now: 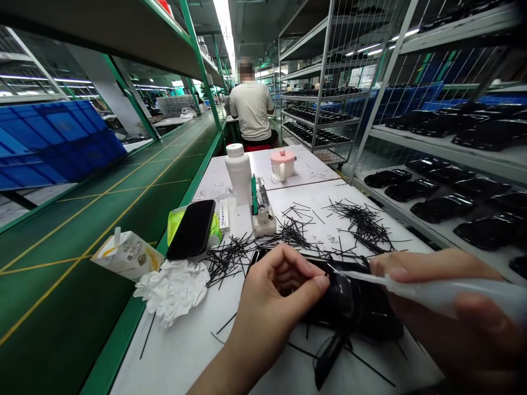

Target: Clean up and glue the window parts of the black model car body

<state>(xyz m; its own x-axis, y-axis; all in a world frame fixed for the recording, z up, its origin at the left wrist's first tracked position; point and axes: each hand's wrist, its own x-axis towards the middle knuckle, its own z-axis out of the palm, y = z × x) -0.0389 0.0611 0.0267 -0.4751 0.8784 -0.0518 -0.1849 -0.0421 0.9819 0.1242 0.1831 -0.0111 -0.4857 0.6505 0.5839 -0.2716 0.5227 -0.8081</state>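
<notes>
My right hand [444,267] is wrapped around a translucent white squeeze bottle [486,293] with a long, thin nozzle. The nozzle points left, its tip close to my left fingertips. Thumb and forefinger of my left hand [269,302] are pinched together over a glossy black model car body [370,312]; whatever they pinch is too small to make out. The car body lies on the white table [164,356], partly covered by both hands. A loose black part [328,359] rests just in front of it.
Thin black strips [362,222] lie scattered in heaps. Left of them are crumpled tissue [175,291], a drink carton [127,255] and a phone [192,229]. Behind stand a white bottle [239,175] and a lidded cup [282,164]. Racks of car bodies [447,207] line the right; a person [251,109] sits ahead.
</notes>
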